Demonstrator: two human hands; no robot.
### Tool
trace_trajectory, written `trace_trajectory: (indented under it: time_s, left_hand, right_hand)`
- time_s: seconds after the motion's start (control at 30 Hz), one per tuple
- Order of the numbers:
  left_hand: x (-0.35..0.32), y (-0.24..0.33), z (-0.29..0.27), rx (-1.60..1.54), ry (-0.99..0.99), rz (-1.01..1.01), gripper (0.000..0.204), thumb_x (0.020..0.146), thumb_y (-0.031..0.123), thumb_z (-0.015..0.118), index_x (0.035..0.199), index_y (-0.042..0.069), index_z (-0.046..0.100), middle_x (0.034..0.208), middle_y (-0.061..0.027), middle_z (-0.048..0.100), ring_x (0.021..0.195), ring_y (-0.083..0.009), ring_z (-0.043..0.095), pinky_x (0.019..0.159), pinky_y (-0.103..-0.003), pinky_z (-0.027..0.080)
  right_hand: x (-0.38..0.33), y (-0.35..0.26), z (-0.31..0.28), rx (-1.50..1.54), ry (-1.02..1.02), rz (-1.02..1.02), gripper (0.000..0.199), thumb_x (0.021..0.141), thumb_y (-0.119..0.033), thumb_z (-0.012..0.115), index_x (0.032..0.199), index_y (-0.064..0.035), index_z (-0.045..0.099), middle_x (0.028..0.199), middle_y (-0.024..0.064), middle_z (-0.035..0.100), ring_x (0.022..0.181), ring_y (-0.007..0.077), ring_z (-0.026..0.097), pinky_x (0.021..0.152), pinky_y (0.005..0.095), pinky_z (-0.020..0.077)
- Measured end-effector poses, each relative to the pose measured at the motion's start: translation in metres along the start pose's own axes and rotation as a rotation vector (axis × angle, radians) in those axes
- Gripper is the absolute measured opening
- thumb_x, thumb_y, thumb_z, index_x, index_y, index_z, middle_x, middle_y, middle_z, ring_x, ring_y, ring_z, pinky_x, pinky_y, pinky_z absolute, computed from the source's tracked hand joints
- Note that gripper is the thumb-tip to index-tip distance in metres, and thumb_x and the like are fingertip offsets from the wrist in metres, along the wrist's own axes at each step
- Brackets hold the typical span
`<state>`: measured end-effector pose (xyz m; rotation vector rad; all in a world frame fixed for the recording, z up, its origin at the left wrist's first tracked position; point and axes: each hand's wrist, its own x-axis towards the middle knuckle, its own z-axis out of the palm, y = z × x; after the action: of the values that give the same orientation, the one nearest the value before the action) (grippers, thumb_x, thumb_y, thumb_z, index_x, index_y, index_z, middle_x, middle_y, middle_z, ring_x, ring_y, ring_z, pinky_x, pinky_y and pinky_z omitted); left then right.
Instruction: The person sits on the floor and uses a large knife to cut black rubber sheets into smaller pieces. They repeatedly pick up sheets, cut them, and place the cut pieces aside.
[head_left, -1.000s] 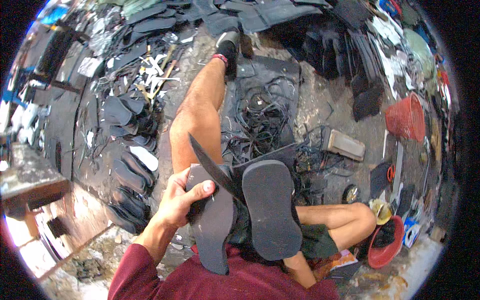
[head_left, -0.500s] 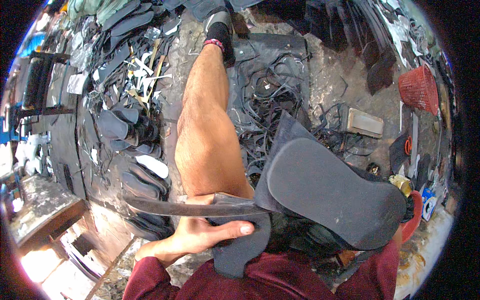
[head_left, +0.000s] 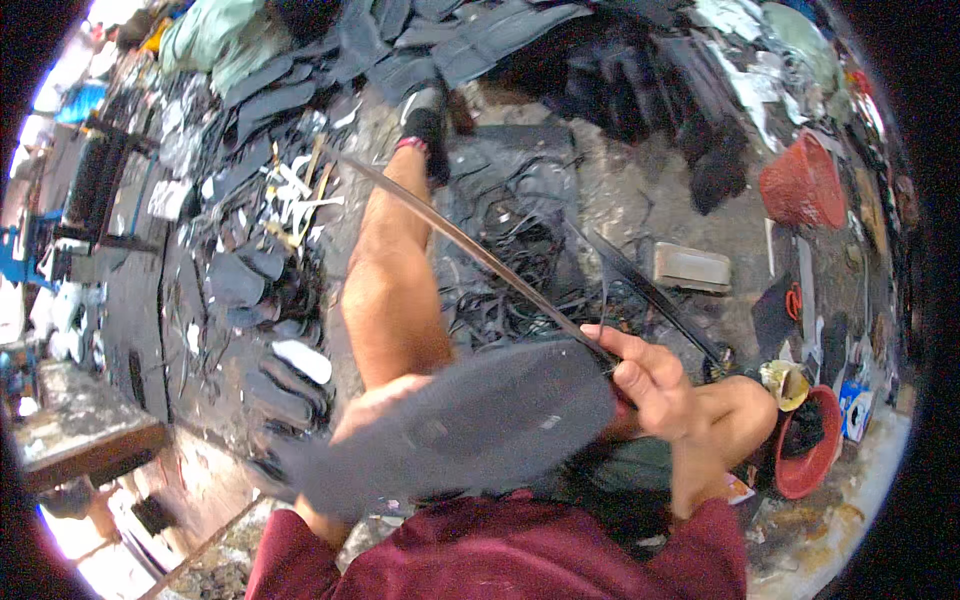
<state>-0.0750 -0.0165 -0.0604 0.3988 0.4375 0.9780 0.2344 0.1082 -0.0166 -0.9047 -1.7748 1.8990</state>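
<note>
Head view (wide fisheye) | facing down — hands point(head_left: 655, 388) close | floor point(head_left: 628, 185) farther

No lettering or number can be read; a small pale mark point(head_left: 549, 422) on the dark grey, sole-shaped flat piece point(head_left: 470, 415) is blurred.

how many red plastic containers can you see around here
2: a red basket at the upper right and a red tub at the lower right, both farther right than the right hand. Others may be hidden in the clutter.
</note>
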Motion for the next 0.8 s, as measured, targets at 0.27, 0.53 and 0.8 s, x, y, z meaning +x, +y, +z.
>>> trace_trajectory:
  time_s: [0.27, 0.53, 0.8]
  left_hand:
    - [0.115, -0.011, 0.103, 0.254, 0.748, 0.611, 0.054, 0.082, 0.012, 0.071, 0.131, 0.005, 0.048, 0.115, -0.0094, 0.06, 0.096, -0.0197, 0.061, 0.088, -0.033, 0.051]
    - [0.111, -0.027, 0.081, 0.039, 0.89, 0.529, 0.044, 0.084, 0.014, 0.068, 0.124, 0.006, 0.051, 0.105, -0.005, 0.059, 0.091, -0.016, 0.062, 0.081, -0.031, 0.055]
    - [0.102, -0.054, 0.074, 0.195, 0.947, 0.535, 0.032, 0.086, 0.015, 0.061, 0.116, 0.005, 0.055, 0.1, -0.0065, 0.064, 0.089, -0.0198, 0.065, 0.08, -0.033, 0.054]
  right_hand:
    - [-0.034, 0.018, 0.057, 0.192, 0.409, -0.076, 0.044, 0.1, -0.017, 0.051, 0.141, -0.0002, 0.048, 0.081, 0.0091, 0.058, 0.067, 0.0171, 0.054, 0.064, 0.0315, 0.046]
    - [-0.094, 0.088, 0.087, -0.43, 0.616, -0.292, 0.04, 0.098, -0.014, 0.053, 0.136, -0.0021, 0.054, 0.075, 0.0116, 0.055, 0.061, 0.0262, 0.055, 0.058, 0.0372, 0.0453]
    - [-0.087, 0.074, 0.081, -0.459, 0.572, -0.16, 0.038, 0.096, -0.014, 0.055, 0.134, -0.0088, 0.057, 0.073, 0.0114, 0.057, 0.06, 0.0295, 0.056, 0.056, 0.0394, 0.0462]
